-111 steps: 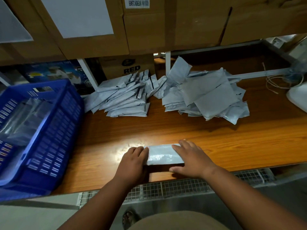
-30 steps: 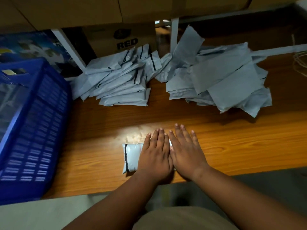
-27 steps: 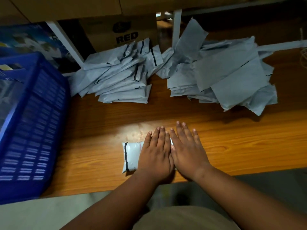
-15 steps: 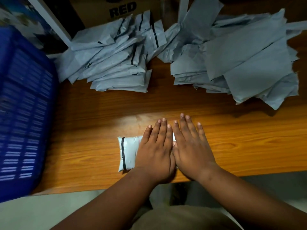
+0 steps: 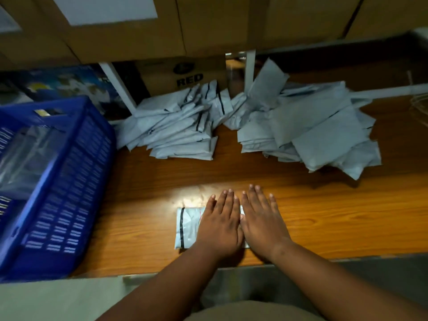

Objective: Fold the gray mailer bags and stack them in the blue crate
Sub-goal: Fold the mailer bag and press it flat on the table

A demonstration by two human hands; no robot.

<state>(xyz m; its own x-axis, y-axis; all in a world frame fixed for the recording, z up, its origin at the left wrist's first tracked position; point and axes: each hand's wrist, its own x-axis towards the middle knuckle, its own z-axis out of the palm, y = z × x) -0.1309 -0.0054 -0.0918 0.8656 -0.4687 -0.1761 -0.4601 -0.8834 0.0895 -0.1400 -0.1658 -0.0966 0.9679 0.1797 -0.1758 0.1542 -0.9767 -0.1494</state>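
Observation:
A folded gray mailer bag (image 5: 187, 227) with a black strip lies near the front edge of the wooden table (image 5: 324, 216). My left hand (image 5: 221, 224) and my right hand (image 5: 260, 220) press flat on it side by side, fingers straight, covering its right part. The blue crate (image 5: 69, 188) stands at the left with clear plastic inside. A pile of folded gray bags (image 5: 178, 128) lies at the back middle. A looser pile of unfolded gray bags (image 5: 312, 126) lies at the back right.
Cardboard boxes (image 5: 185, 24) overhang the back of the table, and a box marked RED (image 5: 185, 75) stands behind the folded pile. White shelf posts (image 5: 250, 68) rise between the piles. Some cable (image 5: 420, 107) shows at the far right.
Both hands went from folding the bag at its ends to pressing flat on it. In the last second they have stayed put; only the head camera has shifted.

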